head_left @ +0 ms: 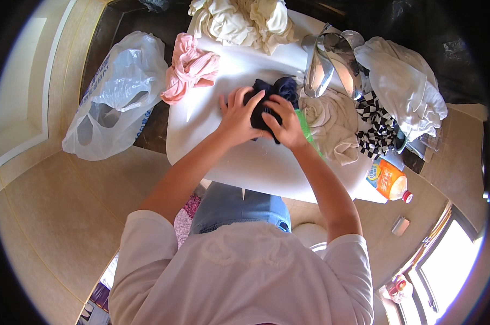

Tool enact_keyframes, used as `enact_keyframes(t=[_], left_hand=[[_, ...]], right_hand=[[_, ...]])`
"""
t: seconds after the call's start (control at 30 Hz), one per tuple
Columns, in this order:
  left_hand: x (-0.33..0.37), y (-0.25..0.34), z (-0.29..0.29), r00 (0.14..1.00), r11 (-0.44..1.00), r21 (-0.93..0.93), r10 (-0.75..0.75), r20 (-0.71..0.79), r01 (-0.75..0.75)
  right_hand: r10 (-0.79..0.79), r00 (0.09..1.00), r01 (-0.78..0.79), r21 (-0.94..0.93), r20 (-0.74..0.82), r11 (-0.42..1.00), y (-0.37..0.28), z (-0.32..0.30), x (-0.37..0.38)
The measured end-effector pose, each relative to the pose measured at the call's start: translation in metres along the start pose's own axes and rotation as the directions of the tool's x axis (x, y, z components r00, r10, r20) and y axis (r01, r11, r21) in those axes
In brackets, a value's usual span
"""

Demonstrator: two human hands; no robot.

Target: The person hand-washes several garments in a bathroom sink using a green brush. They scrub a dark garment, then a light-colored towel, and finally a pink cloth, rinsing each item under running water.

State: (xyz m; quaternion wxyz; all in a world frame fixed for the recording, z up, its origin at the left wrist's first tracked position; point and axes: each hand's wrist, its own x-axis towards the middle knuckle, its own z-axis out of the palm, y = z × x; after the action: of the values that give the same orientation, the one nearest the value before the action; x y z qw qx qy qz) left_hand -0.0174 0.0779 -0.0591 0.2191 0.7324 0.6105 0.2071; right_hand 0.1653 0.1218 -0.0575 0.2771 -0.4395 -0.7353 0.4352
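Over a white washbasin [245,172], both my hands are closed on a bunched dark navy cloth [284,86]. My left hand [237,120] grips its left side, thumb pointing up along it. From the right, my right hand [288,125] curls its fingers over the same cloth. What kind of garment it is does not show. A bright green strip [304,123] lies beside my right hand, next to a crumpled beige cloth [331,124]. Left of the hands, a pink ribbed cloth [190,67] hangs over the basin's edge.
Cream cloth [239,24] is heaped at the basin's far edge. A metal faucet [319,67] rises at the far right. Beyond it are a white cloth [404,81], a checkered cloth [370,124] and an orange-labelled bottle [391,180]. A plastic bag [127,81] lies left.
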Motion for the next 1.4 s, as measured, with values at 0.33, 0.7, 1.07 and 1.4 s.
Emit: enact_keyframes(t=[0.33,0.7,1.07,1.4], left_hand=[[-0.011,0.007,0.030,0.985,0.965,0.259,-0.080,0.154,0.038],[-0.006,0.038,-0.051,1.000,0.998,-0.064,-0.019,0.010,0.020],[0.064,0.077,-0.198,0.841,0.938,0.229,0.337,-0.424,-0.261],[0.129,0.002,-0.116,0.986,0.922,0.388,0.066,-0.152,-0.002]], right_hand=[[-0.265,0.957,0.213,-0.336,-0.120,0.918,0.009,0.030,0.001],[0.179,0.983,-0.177,0.045,-0.036,0.983,-0.059,-0.023,-0.020],[-0.287,0.928,0.261,-0.138,-0.236,0.956,-0.191,-0.088,0.060],[-0.220,0.964,-0.007,-0.845,-0.147,0.535,-0.103,-0.024,0.134]])
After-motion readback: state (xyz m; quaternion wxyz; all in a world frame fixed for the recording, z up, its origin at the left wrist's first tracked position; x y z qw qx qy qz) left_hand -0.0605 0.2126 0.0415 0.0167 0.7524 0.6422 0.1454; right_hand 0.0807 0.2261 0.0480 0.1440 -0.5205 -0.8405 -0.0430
